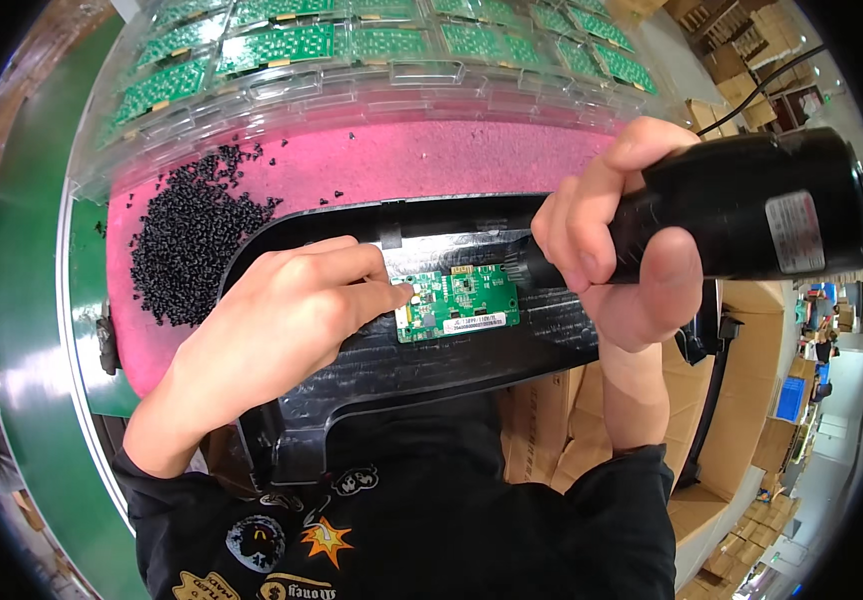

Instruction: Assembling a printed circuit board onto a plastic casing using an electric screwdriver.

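A small green circuit board (pixel 458 302) lies on a black plastic panel (pixel 402 370) in front of me. My left hand (pixel 282 320) rests on the panel, its fingertips pressing the board's left edge. My right hand (pixel 617 255) grips a black electric screwdriver (pixel 742 205), held sideways, with its tip end at the board's upper right corner. The bit itself is hidden behind my fingers.
A heap of small black screws (pixel 192 235) lies on a pink foam mat (pixel 432 160) to the left. Clear trays holding several green circuit boards (pixel 292 45) stand behind the mat. A green conveyor belt (pixel 22 330) runs at the left. Cardboard boxes (pixel 742 400) are stacked at the right.
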`<state>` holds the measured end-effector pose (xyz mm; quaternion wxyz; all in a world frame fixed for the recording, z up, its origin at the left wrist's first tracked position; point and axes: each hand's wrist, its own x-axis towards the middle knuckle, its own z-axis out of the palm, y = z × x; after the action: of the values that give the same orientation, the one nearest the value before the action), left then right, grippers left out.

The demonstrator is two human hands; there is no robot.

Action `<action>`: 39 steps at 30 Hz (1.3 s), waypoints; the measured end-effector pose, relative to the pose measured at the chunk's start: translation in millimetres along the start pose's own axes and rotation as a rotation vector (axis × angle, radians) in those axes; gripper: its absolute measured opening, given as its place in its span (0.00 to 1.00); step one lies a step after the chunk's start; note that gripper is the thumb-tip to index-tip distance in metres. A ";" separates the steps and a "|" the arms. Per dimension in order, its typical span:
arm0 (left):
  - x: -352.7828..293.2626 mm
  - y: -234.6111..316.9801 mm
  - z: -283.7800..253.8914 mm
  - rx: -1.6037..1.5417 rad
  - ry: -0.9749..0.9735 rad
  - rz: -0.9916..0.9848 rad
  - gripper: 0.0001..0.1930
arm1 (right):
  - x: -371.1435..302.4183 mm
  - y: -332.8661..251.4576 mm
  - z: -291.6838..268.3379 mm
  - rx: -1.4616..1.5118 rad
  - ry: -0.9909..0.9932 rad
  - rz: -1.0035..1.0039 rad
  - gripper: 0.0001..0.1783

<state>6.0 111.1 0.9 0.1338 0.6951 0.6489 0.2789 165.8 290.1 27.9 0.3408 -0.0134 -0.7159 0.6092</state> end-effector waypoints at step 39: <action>-6.0 -18.0 11.0 -0.212 0.153 -0.030 0.16 | -1.5 -15.7 58.9 0.198 0.071 0.006 0.32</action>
<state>-2.7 109.4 -19.1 0.1608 0.6441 0.6343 0.3962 143.5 234.6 39.5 0.3639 -0.0033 -0.6394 0.6772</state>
